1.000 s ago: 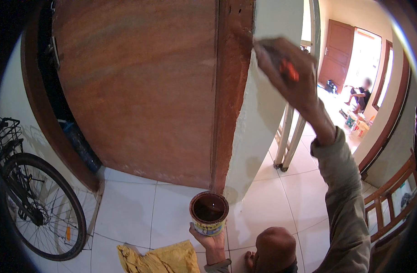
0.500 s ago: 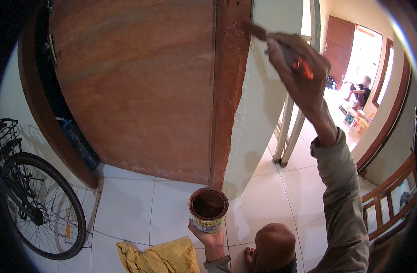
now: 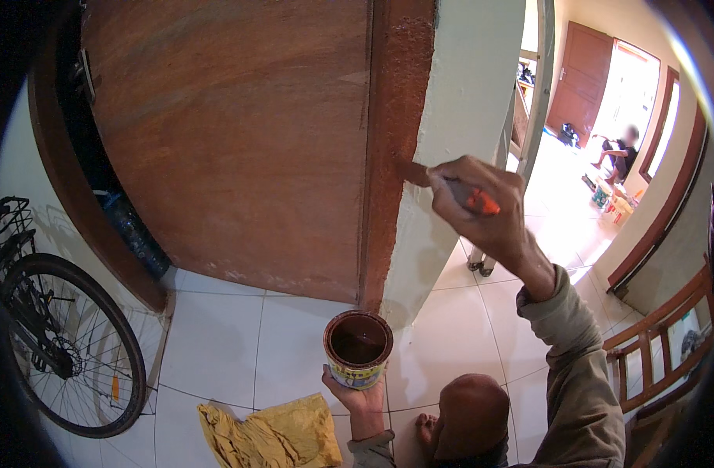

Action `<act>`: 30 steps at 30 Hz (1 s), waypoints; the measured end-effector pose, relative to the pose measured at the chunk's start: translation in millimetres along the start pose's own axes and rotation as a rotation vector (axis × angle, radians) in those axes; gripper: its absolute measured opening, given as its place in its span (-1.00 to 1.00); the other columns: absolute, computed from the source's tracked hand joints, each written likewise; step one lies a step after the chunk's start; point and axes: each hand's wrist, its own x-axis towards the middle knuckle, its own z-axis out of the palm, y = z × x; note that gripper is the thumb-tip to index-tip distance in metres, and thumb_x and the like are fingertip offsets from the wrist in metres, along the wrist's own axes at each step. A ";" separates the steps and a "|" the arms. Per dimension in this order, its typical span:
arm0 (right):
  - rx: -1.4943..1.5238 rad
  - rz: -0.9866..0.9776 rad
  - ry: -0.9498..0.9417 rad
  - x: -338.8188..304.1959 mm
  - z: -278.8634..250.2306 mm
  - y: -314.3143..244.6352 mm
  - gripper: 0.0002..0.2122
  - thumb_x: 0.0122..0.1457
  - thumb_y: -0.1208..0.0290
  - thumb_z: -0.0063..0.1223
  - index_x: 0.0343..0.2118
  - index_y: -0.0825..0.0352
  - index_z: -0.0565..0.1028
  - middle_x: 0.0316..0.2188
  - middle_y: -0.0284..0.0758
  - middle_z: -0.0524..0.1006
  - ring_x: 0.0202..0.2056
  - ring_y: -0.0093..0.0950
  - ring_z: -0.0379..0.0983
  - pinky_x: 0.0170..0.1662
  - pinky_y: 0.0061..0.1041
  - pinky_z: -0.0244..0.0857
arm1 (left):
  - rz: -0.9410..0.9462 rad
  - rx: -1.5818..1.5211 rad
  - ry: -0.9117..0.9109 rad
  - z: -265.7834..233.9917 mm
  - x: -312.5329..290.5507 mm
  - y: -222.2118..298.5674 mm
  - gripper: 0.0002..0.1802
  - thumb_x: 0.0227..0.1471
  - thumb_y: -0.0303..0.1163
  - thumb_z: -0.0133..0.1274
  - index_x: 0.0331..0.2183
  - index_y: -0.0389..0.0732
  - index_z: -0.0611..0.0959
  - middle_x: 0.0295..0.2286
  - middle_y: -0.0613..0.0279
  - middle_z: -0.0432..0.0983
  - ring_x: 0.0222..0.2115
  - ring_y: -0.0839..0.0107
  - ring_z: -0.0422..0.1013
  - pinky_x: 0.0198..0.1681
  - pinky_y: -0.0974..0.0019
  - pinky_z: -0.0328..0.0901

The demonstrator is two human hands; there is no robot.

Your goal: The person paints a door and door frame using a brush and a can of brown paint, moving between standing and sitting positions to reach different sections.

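Observation:
My right hand [image 3: 486, 204] is closed round a paintbrush [image 3: 414, 173] whose handle shows orange-red at its end. The bristles touch the brown door frame [image 3: 400, 101] close to its edge with the pale wall. Wet-looking brown paint glistens on the upper part of that frame. Low in the middle, my left hand [image 3: 362, 404] supports an open paint can [image 3: 358, 351] from beneath and from its left side. Dark brown paint lies inside the can, and its rim is smeared brown. Beside the frame stands a brown wooden door [image 3: 232, 156].
A yellow cloth [image 3: 271, 437] lies on the white tiles near my left hand. On the left stands a bicycle [image 3: 72, 351]. A wooden chair [image 3: 657, 366] is at the right, a ladder-like frame [image 3: 528, 117] behind the wall. Another person [image 3: 623, 152] sits far off by a bright doorway.
My right hand has brought the brush down along the door frame and a little left. The can in my left hand has shifted slightly; my view has moved a little.

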 end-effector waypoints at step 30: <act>-0.071 -0.094 0.072 -53.5 37.3 3.5 -0.65 -0.07 0.64 0.29 -0.18 0.38 0.48 -0.53 -0.30 0.47 -0.59 -0.47 0.49 -0.58 -0.47 0.34 | -0.004 -0.029 -0.008 -6.3 5.8 -0.2 -0.44 0.07 0.13 -0.03 0.03 0.06 0.51 0.03 0.21 0.44 -0.01 0.16 0.37 -0.06 -0.19 0.26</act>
